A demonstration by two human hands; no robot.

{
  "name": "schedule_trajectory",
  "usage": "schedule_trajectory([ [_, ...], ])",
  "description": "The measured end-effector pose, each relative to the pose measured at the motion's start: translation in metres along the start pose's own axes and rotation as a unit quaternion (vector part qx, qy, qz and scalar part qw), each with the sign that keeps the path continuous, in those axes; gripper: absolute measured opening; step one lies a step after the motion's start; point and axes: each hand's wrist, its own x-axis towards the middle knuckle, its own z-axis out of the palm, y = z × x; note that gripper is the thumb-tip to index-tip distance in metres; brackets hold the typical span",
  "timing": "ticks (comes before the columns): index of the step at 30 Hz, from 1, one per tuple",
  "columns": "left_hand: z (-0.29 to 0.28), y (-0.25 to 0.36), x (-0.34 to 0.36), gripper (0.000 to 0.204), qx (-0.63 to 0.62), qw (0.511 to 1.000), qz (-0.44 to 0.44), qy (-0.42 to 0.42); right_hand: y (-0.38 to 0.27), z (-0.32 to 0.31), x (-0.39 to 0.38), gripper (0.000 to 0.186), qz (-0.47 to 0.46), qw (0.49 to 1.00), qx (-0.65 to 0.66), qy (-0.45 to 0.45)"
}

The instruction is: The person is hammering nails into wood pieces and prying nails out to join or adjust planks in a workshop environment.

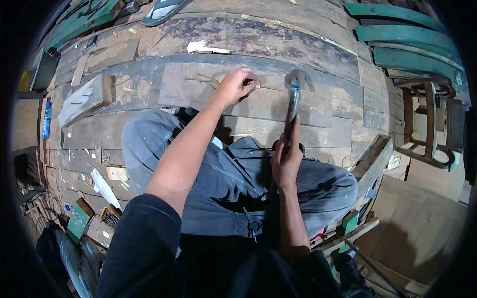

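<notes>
My left hand (pixel 237 85) is closed, thumb and fingers pinching one end of a long thin nail (pixel 271 89). The nail lies low over the wooden boards and points right, toward the hammer. In my right hand (pixel 287 161) is a hammer (pixel 291 108), gripped by its dark handle. Its metal head hovers or rests at the far end, just right of the nail's tip; I cannot tell whether it touches the boards. Beside my left wrist lie several thin bent nails (pixel 202 79) on the boards. My crossed legs are beneath both arms.
A wood block (pixel 87 101) with nails in it stands at left. Wood scraps (pixel 207 48) and sawdust lie ahead, below a sandal (pixel 163 11). Green curved slats (pixel 412 35) are stacked at far right, above a wooden frame (pixel 426 121). A blue bottle (pixel 46 120) is at far left.
</notes>
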Motion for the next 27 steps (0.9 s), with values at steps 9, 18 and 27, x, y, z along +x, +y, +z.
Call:
schedule_trajectory([
  [9,0.002,-0.001,0.002,0.013,-0.012,0.999,0.031,-0.003,0.002,-0.003,-0.002,0.067,-0.021,0.999,0.028,0.039],
  [18,0.002,-0.006,0.004,0.012,0.057,0.998,0.033,0.011,-0.004,-0.004,-0.001,0.062,0.012,0.999,0.046,0.024],
  [27,-0.001,0.002,0.006,0.008,0.061,0.998,0.003,0.009,0.005,-0.001,0.007,0.058,0.017,0.999,-0.009,-0.028],
])
